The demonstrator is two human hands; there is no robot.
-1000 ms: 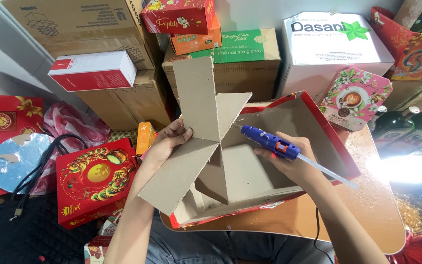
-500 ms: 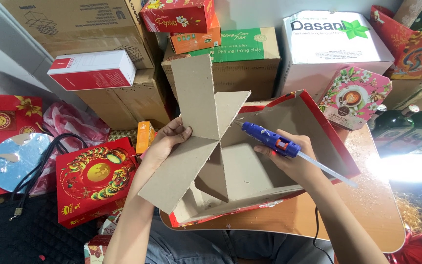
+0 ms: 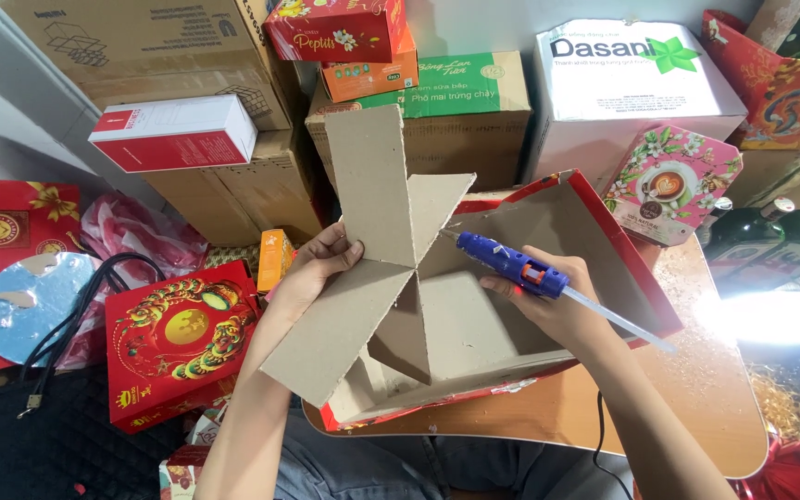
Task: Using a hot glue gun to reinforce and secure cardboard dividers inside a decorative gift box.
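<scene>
Head camera shows the left hand (image 3: pixel 312 268) clamped on the cross-shaped cardboard divider (image 3: pixel 372 268), steadying it inside the red-edged box (image 3: pixel 604 268), while the right hand (image 3: pixel 553 306), closed around a blue glue gun (image 3: pixel 509 263), aims its nozzle at the centre joint.

- Cross-shaped cardboard divider (image 3: pixel 377 268): hides the near-left inside of the red-edged box (image 3: pixel 604 241); its lower fins sit out of sight in there.
- Left hand (image 3: pixel 312 268): fingertips lie behind the divider's panel, so the grip can't be read.
- Blue glue gun (image 3: pixel 511 264): handle and trigger buried in the right hand (image 3: pixel 553 306).
- Black cord (image 3: pixel 596 435): runs off the bottom edge.
- Green bottles (image 3: pixel 770 243): washed out by glare, cut at the right edge.
</scene>
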